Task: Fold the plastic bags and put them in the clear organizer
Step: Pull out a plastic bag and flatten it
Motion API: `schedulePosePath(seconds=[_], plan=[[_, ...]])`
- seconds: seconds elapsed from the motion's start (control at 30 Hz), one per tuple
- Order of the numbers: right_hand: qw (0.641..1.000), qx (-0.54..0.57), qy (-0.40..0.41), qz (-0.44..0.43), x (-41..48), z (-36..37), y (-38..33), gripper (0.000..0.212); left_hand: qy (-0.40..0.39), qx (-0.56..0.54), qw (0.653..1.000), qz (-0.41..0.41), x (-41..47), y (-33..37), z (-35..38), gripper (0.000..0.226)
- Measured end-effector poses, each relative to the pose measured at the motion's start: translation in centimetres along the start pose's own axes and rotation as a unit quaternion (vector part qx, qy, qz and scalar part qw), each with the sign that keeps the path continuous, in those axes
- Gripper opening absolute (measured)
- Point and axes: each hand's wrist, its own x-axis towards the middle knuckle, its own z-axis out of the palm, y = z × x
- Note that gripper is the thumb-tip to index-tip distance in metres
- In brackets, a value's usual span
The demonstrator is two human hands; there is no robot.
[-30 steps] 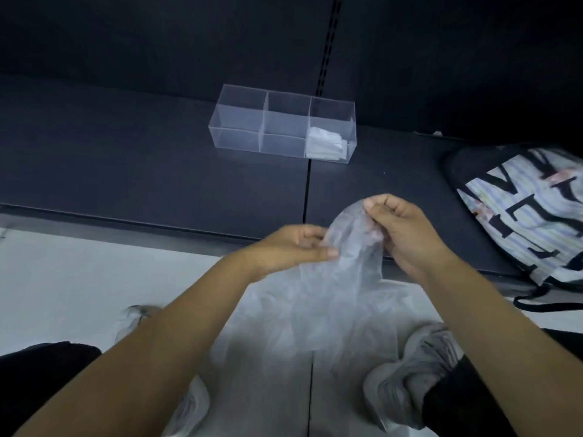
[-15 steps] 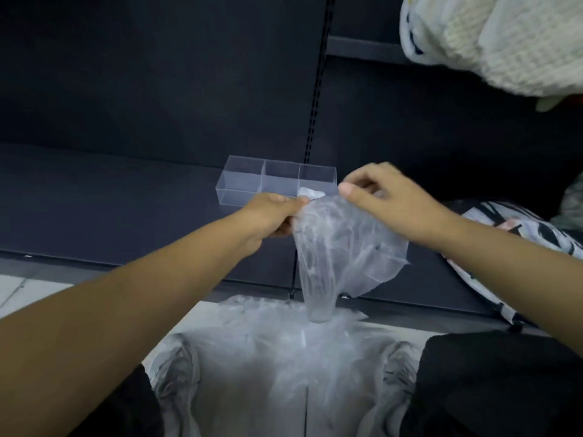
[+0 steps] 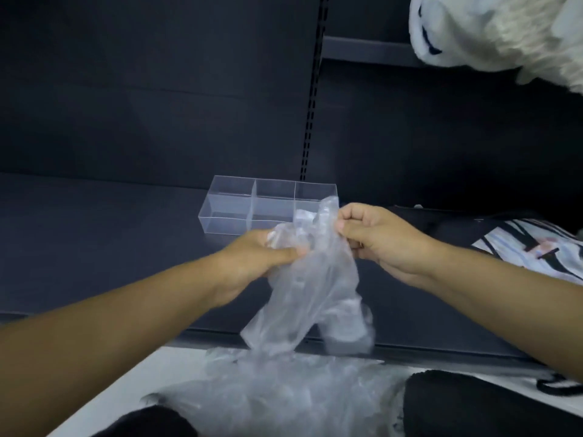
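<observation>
- gripping one clear plastic bag [image 3: 310,288] in both hands, the person is holding it up in front of the dark shelf [image 3: 94,234]; the left hand [image 3: 262,257] is curling its fingers and thumb round a bunched part, and the right hand [image 3: 375,238] is pinching the top edge just beside it.
- the bag is hanging crumpled and loose below the hands, not yet flat or folded, with its lower end blurred.
- the clear organizer [image 3: 233,206] is standing on the shelf just behind the hands; its left and middle compartments are looking bare, while the right one is being partly hidden by the bag, so i cannot tell what is lying in it.
- more bags [image 3: 284,392] are lying in a heap on the floor [image 3: 132,373] below.
- the film is looking thin and slippery: it is likely to be sliding out of a light pinch, trapping air and springing open after folding.
- a bulky fold is risking catching on the organizer's thin walls and nudging the light box along the shelf.
</observation>
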Motion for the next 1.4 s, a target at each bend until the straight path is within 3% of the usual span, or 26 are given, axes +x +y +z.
schedulePosePath(seconds=[0.1,0.17,0.2,0.4,0.53,0.67,0.77,0.87,0.97,1.03,1.13,1.2,1.27,1.33,1.4], plan=[[0.993,0.063,0.062,0.084,1.3,-0.1,2.8,0.031,0.089,-0.080,0.992,-0.023,2.3,-3.2,0.4,0.011],[0.987,0.093,0.039,0.126,2.0,0.3,4.7,0.056,0.127,-0.064,0.990,-0.010,3.3,-4.8,0.8,0.007],[0.989,0.075,0.024,0.126,2.3,0.7,5.6,0.057,0.132,-0.068,0.989,-0.004,3.7,-5.6,1.1,0.006],[0.983,0.063,0.105,0.133,3.9,0.3,10.6,0.016,0.180,-0.101,0.978,-0.008,4.5,-9.5,0.4,0.017],[0.970,0.105,0.176,0.131,4.4,-1.1,13.7,0.018,0.239,-0.113,0.963,-0.045,5.4,-12.1,-2.1,0.032],[0.959,0.045,0.264,0.093,5.1,-1.0,15.5,0.022,0.316,-0.154,0.932,-0.085,5.9,-13.7,-3.8,0.034],[0.971,-0.011,0.236,0.033,5.6,-0.1,14.8,0.021,0.388,-0.049,0.919,-0.045,6.0,-12.4,-4.7,0.025],[0.988,-0.008,0.156,-0.020,6.3,1.7,12.7,0.021,0.255,0.046,0.965,0.028,6.4,-8.2,-3.2,0.041],[0.989,-0.001,0.124,-0.077,6.7,3.0,10.5,0.020,0.130,0.076,0.988,0.039,7.2,-5.8,-0.4,0.046],[0.992,0.005,0.094,-0.079,6.6,2.8,9.6,0.024,0.142,0.042,0.988,0.043,7.5,-5.4,0.2,0.030],[0.998,-0.051,-0.023,0.013,6.0,0.2,9.5,0.043,0.227,-0.032,0.973,0.008,7.4,-6.2,-1.2,0.030],[0.989,-0.099,-0.081,0.074,5.5,-2.3,10.3,0.034,0.277,-0.041,0.959,-0.027,7.7,-7.2,-2.9,0.029],[0.984,-0.125,-0.059,0.108,5.4,-4.7,11.5,0.015,0.306,-0.059,0.948,-0.066,8.2,-8.5,-4.5,0.027],[0.985,-0.124,0.017,0.116,5.4,-6.6,13.0,0.004,0.307,-0.079,0.943,-0.098,8.6,-10.2,-5.7,0.025],[0.982,-0.107,0.110,0.113,5.4,-7.7,14.4,0.009,0.298,-0.109,0.939,-0.133,8.7,-11.8,-6.1,0.023]])
